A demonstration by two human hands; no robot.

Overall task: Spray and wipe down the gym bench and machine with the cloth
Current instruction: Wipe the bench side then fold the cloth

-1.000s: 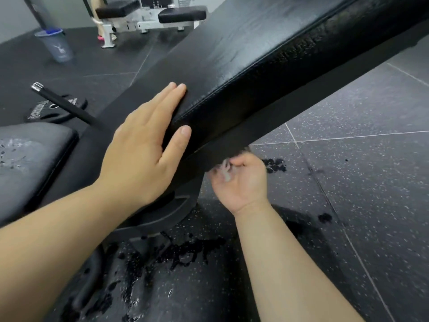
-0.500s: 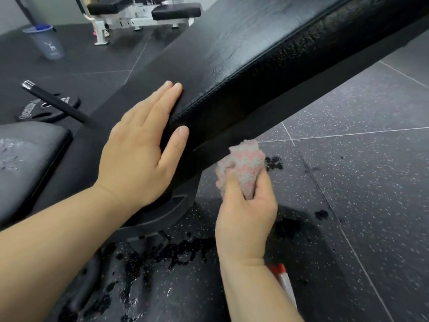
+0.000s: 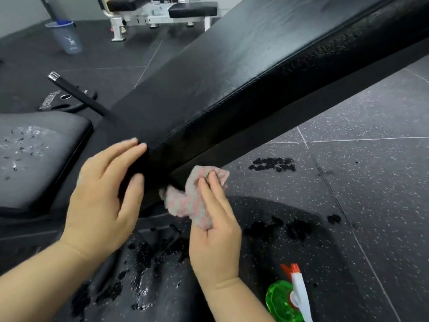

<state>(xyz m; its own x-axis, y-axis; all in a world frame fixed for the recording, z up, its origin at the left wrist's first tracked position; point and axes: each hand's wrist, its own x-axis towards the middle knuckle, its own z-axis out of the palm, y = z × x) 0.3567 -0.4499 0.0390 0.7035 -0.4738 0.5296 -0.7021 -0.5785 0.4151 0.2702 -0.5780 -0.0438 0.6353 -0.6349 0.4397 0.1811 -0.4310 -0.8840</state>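
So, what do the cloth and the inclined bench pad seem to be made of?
Cloth: likely fluffy microfibre, pink and grey, with a fuzzy nap. Bench pad: seemingly black vinyl or faux leather, with a slight sheen, fine creases and a stitched seam.

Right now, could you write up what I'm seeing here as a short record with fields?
Left hand: rests on the lower end of the inclined backrest pad
Right hand: holds a pink-and-grey cloth against the backrest's lower edge
Seat pad: dotted with spray droplets
Spray bottle: green, on the floor by the right forearm
Floor: dark rubber tiles with wet patches
Background: grey bucket, white-framed machine
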